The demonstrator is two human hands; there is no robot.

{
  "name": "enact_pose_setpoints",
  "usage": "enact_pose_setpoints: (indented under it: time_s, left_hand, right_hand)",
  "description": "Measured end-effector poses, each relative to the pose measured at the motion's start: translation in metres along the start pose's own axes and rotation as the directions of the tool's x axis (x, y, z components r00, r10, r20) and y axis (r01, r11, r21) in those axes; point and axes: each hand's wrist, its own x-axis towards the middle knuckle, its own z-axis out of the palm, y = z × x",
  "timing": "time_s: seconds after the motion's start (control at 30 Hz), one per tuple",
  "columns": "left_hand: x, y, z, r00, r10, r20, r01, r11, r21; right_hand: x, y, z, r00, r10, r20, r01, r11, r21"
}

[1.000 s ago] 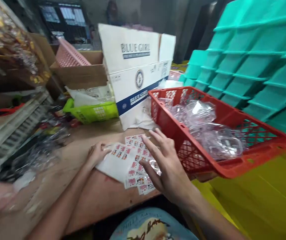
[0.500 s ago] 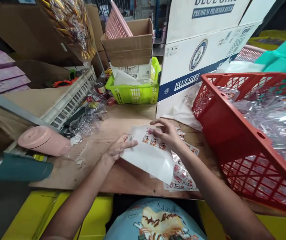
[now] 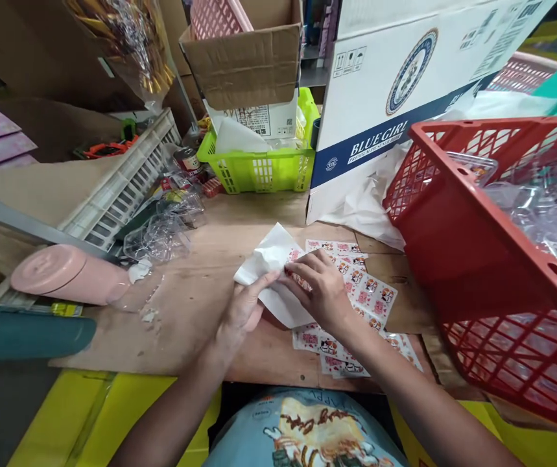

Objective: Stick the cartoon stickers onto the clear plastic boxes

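My left hand point(image 3: 244, 311) and my right hand point(image 3: 319, 292) meet over a white sheet point(image 3: 271, 256) on the wooden tabletop point(image 3: 200, 305). Both pinch it: the left grips its lower left part, the right pinches its edge with fingers closed. The sheet is bent upward at its far corner. Under and to the right of it lie several sticker sheets point(image 3: 366, 292) printed with small red and white cartoon figures. They spread toward the table's front edge.
A red plastic crate point(image 3: 458, 259) of clear plastic shells stands at the right. A white Blue Girl carton point(image 3: 395, 97), a green basket point(image 3: 259, 172) and a cardboard box point(image 3: 246, 61) stand behind. At the left lie a pink cylinder point(image 3: 67, 275), a white grid tray point(image 3: 122, 185) and clear packaging.
The view has swung left and down. My right hand came off the sticker sheets and both hands took hold of the white sheet, which is now lifted and folded up.
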Motion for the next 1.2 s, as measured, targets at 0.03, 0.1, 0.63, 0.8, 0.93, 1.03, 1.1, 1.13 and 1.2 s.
enact_pose_setpoints:
  time_s: [0.03, 0.1, 0.63, 0.8, 0.93, 1.03, 1.1, 1.13, 1.2]
  left_hand:
    - [-0.001, -0.001, 0.001, 1.0, 0.003, 0.008, -0.003, 1.0, 0.003]
    - [-0.004, -0.002, 0.004, 0.999, 0.018, 0.034, -0.018, 1.0, 0.006]
    - [-0.012, -0.008, 0.019, 0.994, 0.113, 0.005, -0.113, 0.991, 0.071]
    - [0.006, -0.002, -0.006, 0.976, 0.218, 0.0, -0.204, 0.911, 0.357]
    - [0.007, 0.012, -0.009, 0.771, 0.637, 0.021, -0.419, 0.482, 0.77]
    - [-0.005, 0.016, 0.018, 0.856, 0.478, 0.194, -0.481, 0.602, 0.638]
    - [-0.009, 0.013, 0.039, 0.93, 0.165, 0.327, -0.295, 0.867, 0.401]
    - [-0.009, 0.011, 0.047, 0.929, 0.056, 0.365, -0.169, 0.943, 0.287]
    - [-0.006, 0.007, 0.053, 0.937, -0.007, 0.348, -0.037, 0.992, 0.12]
  right_hand:
    - [-0.001, 0.0, 0.003, 1.0, 0.017, -0.018, -0.017, 1.0, 0.022]
    - [-0.003, 0.002, 0.008, 0.998, 0.057, -0.038, -0.054, 0.996, 0.071]
    - [-0.01, 0.001, 0.004, 0.954, 0.3, -0.024, -0.265, 0.873, 0.409]
    - [-0.008, 0.028, -0.01, 0.762, 0.647, -0.013, -0.484, 0.583, 0.652]
    - [-0.003, 0.037, -0.035, 0.74, 0.583, -0.335, -0.394, 0.779, 0.487]
    - [-0.002, 0.027, -0.041, 0.829, 0.3, -0.472, -0.253, 0.954, 0.164]
    - [-0.005, 0.018, -0.04, 0.91, 0.073, -0.408, -0.105, 0.993, -0.055]
    - [-0.008, 0.014, -0.039, 0.944, -0.016, -0.33, -0.028, 0.992, -0.127]
    - [-0.013, 0.01, -0.039, 0.982, -0.09, -0.165, 0.07, 0.99, -0.12]
